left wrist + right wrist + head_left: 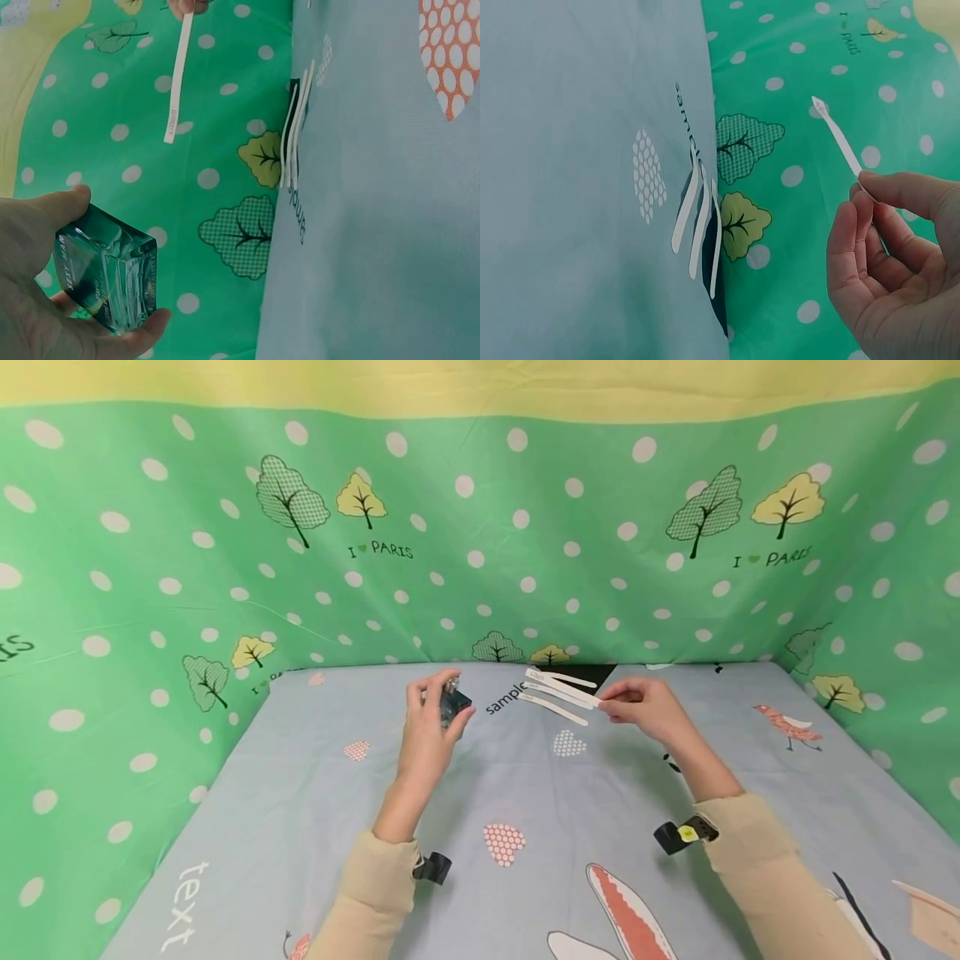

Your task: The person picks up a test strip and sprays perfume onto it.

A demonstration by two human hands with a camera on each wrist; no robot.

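Observation:
In my left hand [429, 722] is a small dark teal glass perfume bottle [109, 270] with white lettering on its side. The fingers and thumb grip it at its edges, raised above the bed-like patterned surface. My right hand [645, 706] pinches one end of a narrow white paper test strip [840, 142]. The strip's free, printed tip points toward the bottle, with a gap between the two. Below the held strip, several similar white strips [697, 225] lie fanned out on the cloth near its back edge; in the head view they partly overlap the held one.
A grey-blue cloth [285, 810] with printed hearts, birds and words covers the flat surface. Behind it and at both sides hangs a green dotted curtain [450, 602] with printed trees. Black camera mounts [433, 867] are strapped to both wrists.

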